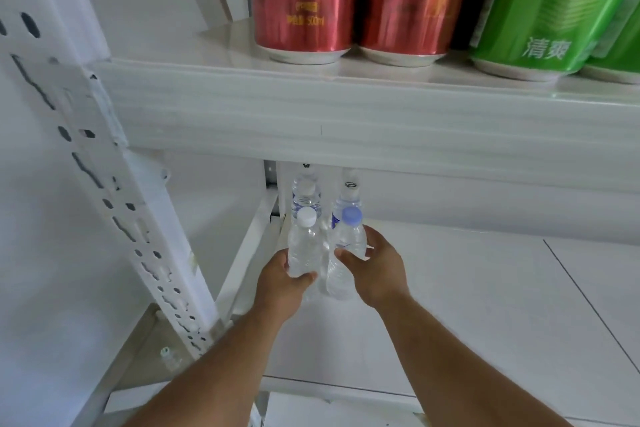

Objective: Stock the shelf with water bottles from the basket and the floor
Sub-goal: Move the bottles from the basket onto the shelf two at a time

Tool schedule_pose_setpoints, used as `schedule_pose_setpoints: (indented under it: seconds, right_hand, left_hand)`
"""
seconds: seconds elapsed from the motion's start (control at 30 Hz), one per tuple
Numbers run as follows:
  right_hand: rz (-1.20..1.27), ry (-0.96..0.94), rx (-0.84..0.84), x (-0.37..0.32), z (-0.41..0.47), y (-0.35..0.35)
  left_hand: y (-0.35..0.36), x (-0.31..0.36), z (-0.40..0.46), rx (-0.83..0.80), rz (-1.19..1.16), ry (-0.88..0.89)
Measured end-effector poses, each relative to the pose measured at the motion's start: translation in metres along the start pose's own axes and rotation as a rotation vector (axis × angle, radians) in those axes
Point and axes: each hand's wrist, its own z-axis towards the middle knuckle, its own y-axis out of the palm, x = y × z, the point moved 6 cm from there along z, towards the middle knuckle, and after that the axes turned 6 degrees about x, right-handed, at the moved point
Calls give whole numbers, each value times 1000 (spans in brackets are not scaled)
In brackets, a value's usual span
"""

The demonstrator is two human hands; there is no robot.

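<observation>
Both my hands reach into the lower shelf [485, 305] at its left end. My left hand [282, 282] grips a clear water bottle with a white cap [304, 246], standing upright. My right hand [375, 267] grips a clear water bottle with a blue cap [349, 236] right beside it. Behind them, at the back of the shelf, stand two more water bottles [304, 191], [349, 194], their tops partly hidden by the upper shelf's front edge.
The upper shelf [311, 114] carries two red cans [301, 0] and green cans [543, 7]. A white perforated upright post [114, 201] stands at the left. White shelf surface spreads to the right of the bottles. A small bottle cap [166, 352] shows low beside the post.
</observation>
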Motion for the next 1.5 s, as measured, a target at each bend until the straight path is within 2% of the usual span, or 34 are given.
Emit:
schedule_pose_setpoints:
  seconds: [0.6,0.77,0.97,1.07,1.2,1.37,1.5]
  right_hand:
    - [-29,-15,-23,16,15,10]
    - [-81,50,-22,29,10,11]
    - [-174,166,-78,34,-14,5]
    - [-264,163,-81,32,-39,-1]
    - [-467,75,-134,33,-77,-3]
    - [-754,-72,-266,29,-124,-6]
    - [-839,-152,-300,22,-159,-19]
  left_hand:
    - [12,0,16,-39,3,44]
    - [12,-1,10,-84,21,25]
    - [1,-7,-20,-113,228,-42]
    - [-2,-9,-46,-175,311,-41]
    - [-7,-9,-78,-286,531,75]
    - [-25,0,-117,-331,793,208]
    - [-39,5,-151,-329,834,240]
